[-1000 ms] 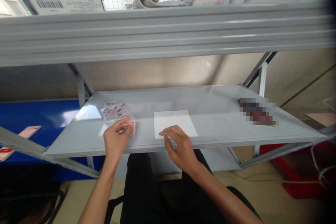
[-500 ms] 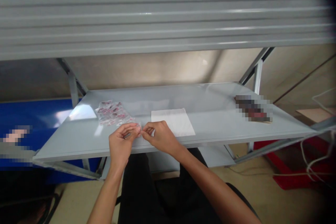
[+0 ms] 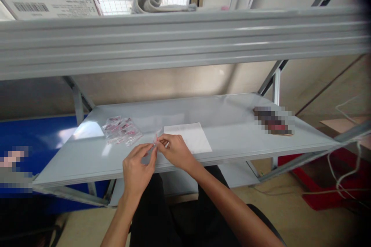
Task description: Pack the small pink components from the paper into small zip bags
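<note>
Left hand [image 3: 136,170] and right hand [image 3: 174,151] pinching a small clear plastic packet [image 3: 157,137] between them, long axis tilted up and away, just left of a white paper sheet [image 3: 188,137], pile of clear packets [image 3: 121,130] nearby

small clear packet [image 3: 156,138] off pile [image 3: 121,130] | now pinched between left hand [image 3: 136,170] and right hand [image 3: 174,151]

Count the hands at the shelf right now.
2: the left hand at the front edge of the grey metal shelf, and the right hand over it, both pinching a small clear packet. No others show.
</note>
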Demonstrator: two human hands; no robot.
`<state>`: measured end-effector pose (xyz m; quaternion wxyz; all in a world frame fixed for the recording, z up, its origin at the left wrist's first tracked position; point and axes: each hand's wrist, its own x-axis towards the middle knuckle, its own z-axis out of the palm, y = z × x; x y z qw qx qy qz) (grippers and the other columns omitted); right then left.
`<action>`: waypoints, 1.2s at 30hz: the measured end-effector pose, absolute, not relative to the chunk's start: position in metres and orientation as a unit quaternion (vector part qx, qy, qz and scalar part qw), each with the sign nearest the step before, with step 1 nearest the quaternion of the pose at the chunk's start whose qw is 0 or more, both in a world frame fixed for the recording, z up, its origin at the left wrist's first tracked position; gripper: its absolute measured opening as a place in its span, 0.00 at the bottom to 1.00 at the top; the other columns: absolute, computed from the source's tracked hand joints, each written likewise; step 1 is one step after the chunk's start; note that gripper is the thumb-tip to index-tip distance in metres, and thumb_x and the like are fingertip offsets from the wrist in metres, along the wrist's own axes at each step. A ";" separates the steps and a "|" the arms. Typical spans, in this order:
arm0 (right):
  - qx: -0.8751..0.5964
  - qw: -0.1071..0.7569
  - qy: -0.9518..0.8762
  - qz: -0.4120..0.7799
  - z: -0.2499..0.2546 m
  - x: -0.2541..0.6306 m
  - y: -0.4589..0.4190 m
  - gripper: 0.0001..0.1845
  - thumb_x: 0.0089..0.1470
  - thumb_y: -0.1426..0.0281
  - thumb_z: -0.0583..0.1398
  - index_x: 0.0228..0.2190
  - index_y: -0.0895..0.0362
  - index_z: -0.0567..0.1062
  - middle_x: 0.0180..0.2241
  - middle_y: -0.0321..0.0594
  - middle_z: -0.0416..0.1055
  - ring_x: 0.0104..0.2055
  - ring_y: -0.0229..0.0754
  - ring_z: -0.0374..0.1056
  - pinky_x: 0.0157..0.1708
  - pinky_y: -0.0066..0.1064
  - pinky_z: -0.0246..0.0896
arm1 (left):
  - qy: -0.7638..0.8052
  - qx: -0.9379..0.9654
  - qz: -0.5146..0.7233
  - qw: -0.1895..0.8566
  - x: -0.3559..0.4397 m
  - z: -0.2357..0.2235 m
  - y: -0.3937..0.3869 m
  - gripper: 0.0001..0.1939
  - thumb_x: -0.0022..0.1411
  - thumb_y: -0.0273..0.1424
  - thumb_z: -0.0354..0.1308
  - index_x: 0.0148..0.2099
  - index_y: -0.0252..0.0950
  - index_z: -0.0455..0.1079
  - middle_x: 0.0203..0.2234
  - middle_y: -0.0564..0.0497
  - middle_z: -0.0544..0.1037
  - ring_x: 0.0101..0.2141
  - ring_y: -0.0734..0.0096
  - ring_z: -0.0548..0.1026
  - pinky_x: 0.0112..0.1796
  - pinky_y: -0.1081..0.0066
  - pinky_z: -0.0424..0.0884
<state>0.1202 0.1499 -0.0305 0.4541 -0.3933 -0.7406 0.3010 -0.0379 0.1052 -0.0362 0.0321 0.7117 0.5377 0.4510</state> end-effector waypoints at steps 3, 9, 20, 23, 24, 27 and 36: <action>-0.399 0.434 -0.759 0.275 -0.029 0.121 0.148 0.09 0.63 0.74 0.59 0.33 0.58 0.80 0.30 0.39 0.80 0.32 0.39 0.75 0.34 0.27 0.62 | 0.546 0.703 0.455 -0.012 -0.035 -0.034 0.103 0.09 0.67 0.35 0.60 0.43 0.37 0.78 0.37 0.46 0.82 0.34 0.64 0.80 0.37 0.67 0.76; -0.404 0.391 -0.796 0.225 -0.031 0.123 0.144 0.12 0.65 0.75 0.58 0.34 0.57 0.82 0.36 0.41 0.82 0.35 0.41 0.76 0.39 0.29 0.61 | 0.554 0.730 0.397 -0.047 -0.032 -0.034 0.099 0.10 0.69 0.35 0.56 0.40 0.38 0.78 0.36 0.46 0.82 0.35 0.62 0.80 0.38 0.66 0.74; -0.421 0.357 -0.811 0.193 -0.029 0.125 0.144 0.10 0.65 0.74 0.59 0.33 0.58 0.81 0.33 0.42 0.81 0.33 0.41 0.74 0.36 0.29 0.59 | 0.576 0.751 0.323 0.017 -0.033 -0.028 0.102 0.11 0.68 0.33 0.53 0.40 0.39 0.78 0.34 0.49 0.83 0.30 0.64 0.80 0.33 0.68 0.70; -0.414 0.338 -0.831 0.156 -0.030 0.124 0.144 0.12 0.65 0.75 0.57 0.32 0.59 0.79 0.32 0.43 0.80 0.33 0.41 0.73 0.36 0.30 0.58 | 0.586 0.749 0.308 0.000 -0.033 -0.028 0.104 0.12 0.68 0.33 0.53 0.37 0.39 0.77 0.32 0.49 0.83 0.29 0.64 0.79 0.31 0.69 0.67; -0.412 0.333 -0.836 0.142 -0.030 0.124 0.145 0.12 0.65 0.76 0.57 0.32 0.59 0.79 0.32 0.43 0.79 0.33 0.41 0.72 0.36 0.30 0.57 | 0.588 0.750 0.304 -0.007 -0.032 -0.028 0.105 0.12 0.68 0.33 0.53 0.35 0.39 0.77 0.30 0.49 0.83 0.28 0.64 0.79 0.31 0.69 0.66; -0.416 0.325 -0.842 0.110 -0.031 0.125 0.149 0.12 0.64 0.75 0.57 0.29 0.58 0.76 0.30 0.42 0.78 0.32 0.40 0.70 0.34 0.30 0.56 | 0.594 0.748 0.293 -0.044 -0.033 -0.029 0.111 0.13 0.66 0.32 0.54 0.31 0.39 0.76 0.28 0.49 0.82 0.28 0.64 0.78 0.29 0.69 0.63; -0.500 0.414 -0.736 0.192 -0.026 0.134 0.167 0.05 0.54 0.75 0.62 0.26 0.57 0.74 0.24 0.36 0.74 0.26 0.38 0.68 0.30 0.27 0.58 | 0.613 0.709 0.307 -0.163 -0.017 -0.015 0.129 0.12 0.67 0.32 0.54 0.31 0.38 0.75 0.27 0.48 0.80 0.27 0.62 0.78 0.28 0.68 0.61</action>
